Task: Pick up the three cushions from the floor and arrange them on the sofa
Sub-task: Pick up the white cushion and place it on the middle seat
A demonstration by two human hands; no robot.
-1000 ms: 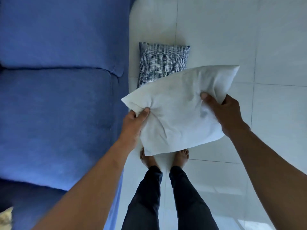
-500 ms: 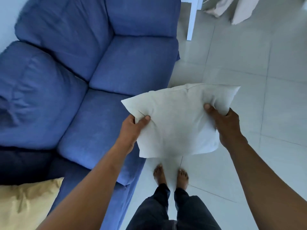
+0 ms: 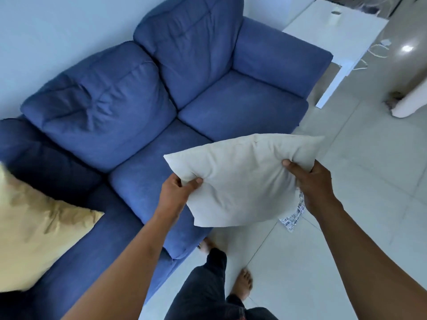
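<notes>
I hold a white cushion [image 3: 240,179] in the air over the front edge of the blue sofa [image 3: 208,112]. My left hand [image 3: 175,192] pinches its left corner and my right hand [image 3: 312,183] grips its right side. A yellow cushion [image 3: 34,239] lies on the sofa's left end. A blue-and-white patterned cushion [image 3: 293,215] lies on the floor, mostly hidden behind the white cushion and my right wrist.
A white side table [image 3: 335,38] stands beside the sofa's right armrest, with a small cup on it and white cables past it. A white object [image 3: 409,98] rests on the tiled floor at far right. My bare feet [image 3: 242,282] stand by the sofa front.
The view has risen from the floor to the whole sofa. The white cushion has moved toward the sofa seat, still in both hands. The patterned cushion is now mostly hidden.
</notes>
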